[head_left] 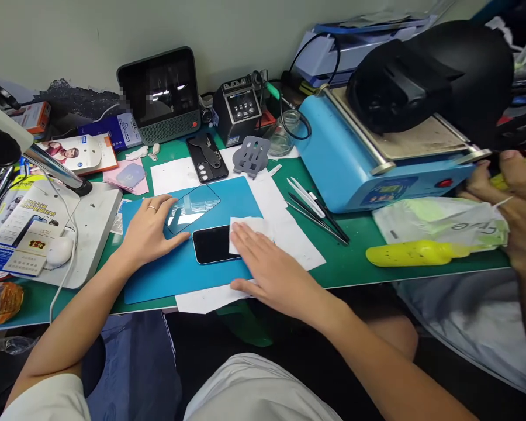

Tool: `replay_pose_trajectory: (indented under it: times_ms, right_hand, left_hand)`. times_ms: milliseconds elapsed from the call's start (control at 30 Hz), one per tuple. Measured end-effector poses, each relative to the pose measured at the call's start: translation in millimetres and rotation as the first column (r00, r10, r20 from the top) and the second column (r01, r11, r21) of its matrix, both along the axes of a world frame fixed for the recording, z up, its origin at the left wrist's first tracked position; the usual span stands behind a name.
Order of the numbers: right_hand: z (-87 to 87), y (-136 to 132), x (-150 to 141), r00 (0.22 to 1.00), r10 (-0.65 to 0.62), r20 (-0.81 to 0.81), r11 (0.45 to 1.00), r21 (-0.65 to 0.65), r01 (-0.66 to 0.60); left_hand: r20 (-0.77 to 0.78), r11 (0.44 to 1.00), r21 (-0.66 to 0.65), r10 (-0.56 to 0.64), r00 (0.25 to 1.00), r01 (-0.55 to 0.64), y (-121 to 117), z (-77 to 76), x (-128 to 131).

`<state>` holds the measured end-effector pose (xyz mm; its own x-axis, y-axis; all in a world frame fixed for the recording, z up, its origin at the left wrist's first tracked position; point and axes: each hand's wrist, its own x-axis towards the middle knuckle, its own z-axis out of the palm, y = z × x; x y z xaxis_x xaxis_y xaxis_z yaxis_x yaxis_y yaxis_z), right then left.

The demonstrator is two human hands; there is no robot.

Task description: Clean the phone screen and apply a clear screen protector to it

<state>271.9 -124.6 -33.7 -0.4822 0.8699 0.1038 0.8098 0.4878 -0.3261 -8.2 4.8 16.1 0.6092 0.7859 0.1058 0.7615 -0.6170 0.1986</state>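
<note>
A smartphone (211,245) with a dark screen lies on the blue mat (158,286). My right hand (267,266) rests on a white wipe (263,227), pressing it over the phone's right end. Its fingers are stretched flat and its thumb is spread away. My left hand (146,231) is on the mat to the left of the phone, open with fingers and thumb apart. Between them is the near corner of a clear glass sheet with a dark outline (197,207). Whether the left fingers touch the glass, I cannot tell.
Behind the mat are a black phone-shaped item (206,158) and a grey slotted stand (251,155). Tweezers and pens (318,210) lie right, before a blue machine (342,158). Another person's hand (508,199) is beside a yellow bottle (412,254). A white stand base (92,234) is left.
</note>
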Motion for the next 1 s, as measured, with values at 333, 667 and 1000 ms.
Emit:
replay_pose_trajectory:
  times_ms: [333, 667, 1000]
  right_hand:
    - [-6.1, -8.7, 35.7, 0.974, -0.007, -0.227, 0.948, 0.309, 0.079]
    - [19.0, 101.8, 32.0, 0.979, -0.103, -0.177, 0.960, 0.239, 0.144]
    - [33.3, 111.1, -8.7, 0.976, -0.180, -0.124, 0.983, -0.056, 0.174]
  left_hand:
    - [-0.082, 0.992, -0.114, 0.051, 0.995, -0.060, -8.0, -0.4, 4.9]
    - [0.043, 0.975, -0.166, 0.157, 0.987, -0.148, -8.7, -8.2, 6.2]
    - [0.203, 0.969, -0.226, 0.152, 0.967, -0.105, -9.9, -19.1, 8.3]
